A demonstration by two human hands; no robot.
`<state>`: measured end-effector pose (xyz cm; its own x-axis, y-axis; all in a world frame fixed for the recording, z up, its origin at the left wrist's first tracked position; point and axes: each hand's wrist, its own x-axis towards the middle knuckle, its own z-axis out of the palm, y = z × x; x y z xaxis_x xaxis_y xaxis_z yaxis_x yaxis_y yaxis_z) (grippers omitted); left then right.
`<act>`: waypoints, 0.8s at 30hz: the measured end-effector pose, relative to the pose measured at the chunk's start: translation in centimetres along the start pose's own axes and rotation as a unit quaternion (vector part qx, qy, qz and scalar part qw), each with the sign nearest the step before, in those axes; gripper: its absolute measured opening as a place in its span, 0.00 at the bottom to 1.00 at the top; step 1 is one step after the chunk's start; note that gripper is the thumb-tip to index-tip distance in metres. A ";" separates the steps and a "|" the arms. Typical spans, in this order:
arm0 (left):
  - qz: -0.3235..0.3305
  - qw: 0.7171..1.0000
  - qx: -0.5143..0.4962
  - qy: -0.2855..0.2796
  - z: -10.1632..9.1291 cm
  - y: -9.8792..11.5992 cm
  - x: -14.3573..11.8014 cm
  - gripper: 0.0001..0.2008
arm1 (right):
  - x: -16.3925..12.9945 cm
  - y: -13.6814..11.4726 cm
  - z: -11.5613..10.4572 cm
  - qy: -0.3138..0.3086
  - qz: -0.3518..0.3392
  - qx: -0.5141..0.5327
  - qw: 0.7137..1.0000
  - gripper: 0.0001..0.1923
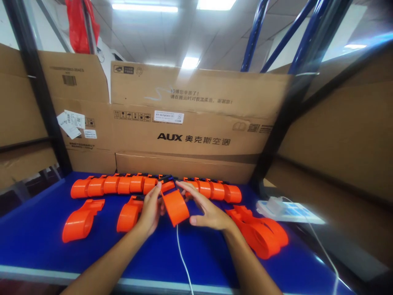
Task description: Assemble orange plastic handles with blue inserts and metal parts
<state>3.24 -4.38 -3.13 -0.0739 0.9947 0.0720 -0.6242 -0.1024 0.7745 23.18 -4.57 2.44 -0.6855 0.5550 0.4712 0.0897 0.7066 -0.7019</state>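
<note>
Orange plastic link (pixel 175 207), glossy, curved, between both hands, tilted.

Our left hand (pixel 152 209): fingers curled, forearm angled in from lower left.
Our right hand (pixel 206 211): open, fingers stretched towards the left hand.
</note>
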 end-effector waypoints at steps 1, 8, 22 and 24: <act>0.001 1.000 0.007 0.009 0.0 -0.1 0.0 0.21 | -0.1 -0.4 0.0 -0.008 -0.005 -0.021 1.000 0.46; -0.035 0.998 0.031 -0.039 0.3 -0.3 0.1 0.27 | -0.2 -0.4 0.1 0.054 0.029 -0.062 0.996 0.40; 0.181 0.713 0.654 0.177 -9.0 18.3 -4.4 0.20 | 0.2 -0.2 1.2 0.104 0.074 0.121 0.984 0.38; 0.129 0.643 0.709 0.259 -12.9 20.2 -3.9 0.28 | 0.5 -0.4 2.2 0.069 0.071 0.132 0.986 0.37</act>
<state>-19.14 -10.49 4.08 -0.5107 0.7718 0.3789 0.7707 0.2157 0.5995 21.23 -5.54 1.75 -0.5730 0.7077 0.4134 -0.0263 0.4883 -0.8723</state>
